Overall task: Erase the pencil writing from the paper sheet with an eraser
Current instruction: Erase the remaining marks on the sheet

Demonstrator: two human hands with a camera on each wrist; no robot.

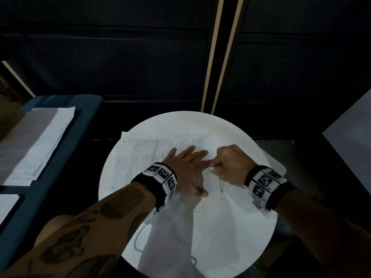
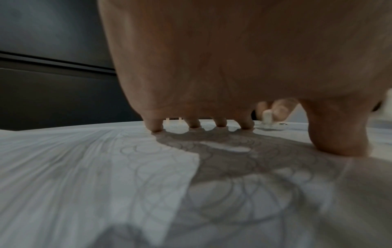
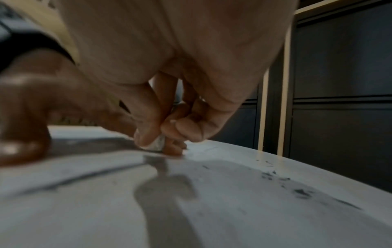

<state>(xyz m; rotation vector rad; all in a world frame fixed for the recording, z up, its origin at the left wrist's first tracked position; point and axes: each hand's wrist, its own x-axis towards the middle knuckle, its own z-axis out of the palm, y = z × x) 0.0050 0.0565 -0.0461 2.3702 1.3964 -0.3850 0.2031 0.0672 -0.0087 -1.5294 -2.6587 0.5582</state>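
I see the paper sheet [image 1: 160,149] lying flat on the round white table [image 1: 230,247], its pencil writing [image 2: 244,198], looping circles, spreading leftward from the eraser [image 3: 158,144]. I hold that small white eraser upright, its long axis near vertical, pinched between the thumb and fingertips of my right hand [image 1: 230,163], its lower end touching the sheet near the right edge. My left hand [image 1: 186,169] lies just beside it to the left, fingers straight and spread, tips and thumb pressing the sheet down. Most remaining marks sit under and beyond that left hand, so I judge the next strokes run leftward toward it. Dark eraser crumbs [image 3: 297,191] lie to the right.
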